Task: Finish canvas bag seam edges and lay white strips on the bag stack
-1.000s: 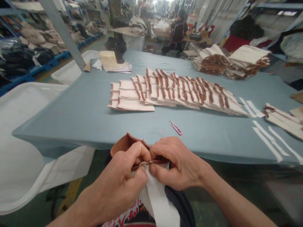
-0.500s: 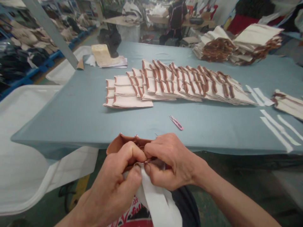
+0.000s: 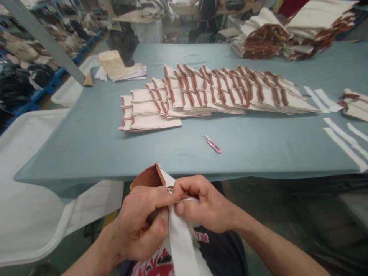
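Note:
Below the table's front edge, my left hand (image 3: 143,218) and my right hand (image 3: 201,203) meet at a sewn piece of off-white cloth with a brown lining (image 3: 146,178). Both hands pinch its edge, thumbs and forefingers nearly touching. A white strip of cloth (image 3: 181,241) hangs down from between them towards my lap. The brown inner side faces up beyond my left fingers. What lies right between the fingertips is hidden. On the table ahead lie pink thread snips (image 3: 212,145), touched by neither hand.
Overlapping rows of folded off-white and brown pieces (image 3: 198,99) cross the blue-covered table (image 3: 100,153). Taller stacks (image 3: 264,38) stand at the back right. White strips (image 3: 342,142) lie at the right, a yellowish block (image 3: 112,63) at the back left. White tubs (image 3: 31,214) stand left; a person sits beyond.
My hands have shifted slightly along the piece, and its brown opening has turned, showing more white edge above my fingers. The view has tilted down a little.

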`<state>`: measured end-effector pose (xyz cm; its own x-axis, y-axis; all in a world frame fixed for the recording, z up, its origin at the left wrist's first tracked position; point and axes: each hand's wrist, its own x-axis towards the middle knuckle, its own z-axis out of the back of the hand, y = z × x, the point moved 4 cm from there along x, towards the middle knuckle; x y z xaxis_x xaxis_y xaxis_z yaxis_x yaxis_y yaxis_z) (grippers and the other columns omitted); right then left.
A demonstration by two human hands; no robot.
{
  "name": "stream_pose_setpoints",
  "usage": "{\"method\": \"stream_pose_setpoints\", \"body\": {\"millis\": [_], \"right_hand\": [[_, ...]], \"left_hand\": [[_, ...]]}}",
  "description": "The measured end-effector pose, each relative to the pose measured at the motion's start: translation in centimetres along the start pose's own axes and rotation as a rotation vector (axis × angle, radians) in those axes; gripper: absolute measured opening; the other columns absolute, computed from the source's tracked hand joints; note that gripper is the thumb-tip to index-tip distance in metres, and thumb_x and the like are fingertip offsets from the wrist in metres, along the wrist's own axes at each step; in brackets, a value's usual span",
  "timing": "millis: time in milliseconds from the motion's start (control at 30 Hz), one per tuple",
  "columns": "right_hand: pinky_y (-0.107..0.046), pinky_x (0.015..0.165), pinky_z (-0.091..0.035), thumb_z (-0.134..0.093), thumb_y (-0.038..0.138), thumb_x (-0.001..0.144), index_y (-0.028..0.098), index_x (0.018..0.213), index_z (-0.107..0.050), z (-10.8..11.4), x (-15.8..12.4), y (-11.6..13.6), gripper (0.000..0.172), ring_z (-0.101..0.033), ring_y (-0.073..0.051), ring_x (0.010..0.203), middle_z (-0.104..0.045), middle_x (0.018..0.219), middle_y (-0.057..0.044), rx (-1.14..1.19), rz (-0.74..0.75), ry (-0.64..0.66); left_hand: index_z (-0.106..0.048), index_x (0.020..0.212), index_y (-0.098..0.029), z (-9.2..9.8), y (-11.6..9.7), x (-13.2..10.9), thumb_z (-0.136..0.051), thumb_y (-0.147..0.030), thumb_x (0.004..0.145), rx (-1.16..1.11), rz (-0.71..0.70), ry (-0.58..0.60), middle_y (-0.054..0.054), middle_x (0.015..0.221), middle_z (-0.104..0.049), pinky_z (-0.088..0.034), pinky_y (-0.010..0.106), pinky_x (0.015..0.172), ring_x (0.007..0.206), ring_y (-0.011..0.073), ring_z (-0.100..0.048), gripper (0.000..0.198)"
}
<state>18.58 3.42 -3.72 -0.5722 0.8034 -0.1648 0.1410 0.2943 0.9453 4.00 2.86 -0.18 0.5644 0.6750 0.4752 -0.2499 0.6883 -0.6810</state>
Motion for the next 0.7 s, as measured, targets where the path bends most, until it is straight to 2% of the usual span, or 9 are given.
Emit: {"method": "stream_pose_setpoints", "body": {"millis": [200,300,400,467,567,700], "right_hand": [[-0.019,0.046,-0.024,-0.069,0.035,0.072,0.016,0.074,-0.059,-0.2,-0.3,-1.5,0.021,-0.031,-0.006,0.049,-0.042,0.057,0.008,0.281,-0.05,0.035],[-0.019,0.045,-0.024,-0.067,0.037,0.071,0.017,0.071,-0.057,-0.4,0.0,-2.2,0.022,-0.033,-0.006,0.047,-0.046,0.056,0.007,0.321,-0.096,0.014],[-0.02,0.044,-0.024,-0.064,0.035,0.068,0.019,0.068,-0.054,-0.7,0.4,-2.7,0.019,-0.032,-0.006,0.045,-0.045,0.054,0.008,0.299,-0.159,-0.028],[-0.019,0.044,-0.023,-0.062,0.034,0.068,0.019,0.069,-0.053,-0.8,0.5,-2.4,0.018,-0.031,-0.006,0.046,-0.043,0.055,0.009,0.238,-0.168,-0.044],[-0.019,0.045,-0.023,-0.06,0.032,0.07,0.02,0.07,-0.052,-0.8,0.2,-0.9,0.015,-0.029,-0.006,0.049,-0.04,0.056,0.009,0.077,-0.102,-0.039],[-0.019,0.046,-0.025,-0.053,0.022,0.072,0.019,0.069,-0.051,-0.6,-0.6,1.5,0.004,-0.031,-0.006,0.05,-0.041,0.057,0.008,-0.283,0.079,-0.053]], "left_hand": [[-0.055,0.121,-0.022,-0.8,0.8,-0.9,-0.044,-0.007,0.089,0.004,-0.146,0.012,-0.002,0.061,-0.053,-0.029,0.031,0.047,0.048,0.0148,-0.045,0.037],[-0.054,0.128,-0.018,-1.1,1.3,-1.4,-0.043,-0.012,0.094,0.058,-0.228,-0.028,-0.001,0.062,-0.05,-0.029,0.032,0.047,0.049,0.0164,-0.045,0.036],[-0.055,0.124,-0.018,-1.4,1.8,-1.6,-0.043,-0.012,0.094,0.08,-0.272,-0.077,-0.002,0.063,-0.051,-0.031,0.03,0.047,0.049,0.0159,-0.045,0.033],[-0.055,0.119,-0.02,-1.3,1.9,-1.7,-0.044,-0.009,0.091,0.041,-0.255,-0.116,-0.002,0.064,-0.054,-0.033,0.029,0.047,0.048,0.0143,-0.046,0.032],[-0.054,0.113,-0.02,-0.8,1.6,-1.8,-0.047,-0.005,0.086,-0.015,-0.171,-0.145,-0.002,0.07,-0.062,-0.041,0.026,0.05,0.05,0.0123,-0.054,0.032],[-0.055,0.108,-0.021,0.3,0.9,-1.7,-0.053,-0.02,0.092,-0.102,0.037,-0.067,0.0,0.081,-0.066,-0.047,0.024,0.057,0.063,0.0136,-0.061,0.015]]}}
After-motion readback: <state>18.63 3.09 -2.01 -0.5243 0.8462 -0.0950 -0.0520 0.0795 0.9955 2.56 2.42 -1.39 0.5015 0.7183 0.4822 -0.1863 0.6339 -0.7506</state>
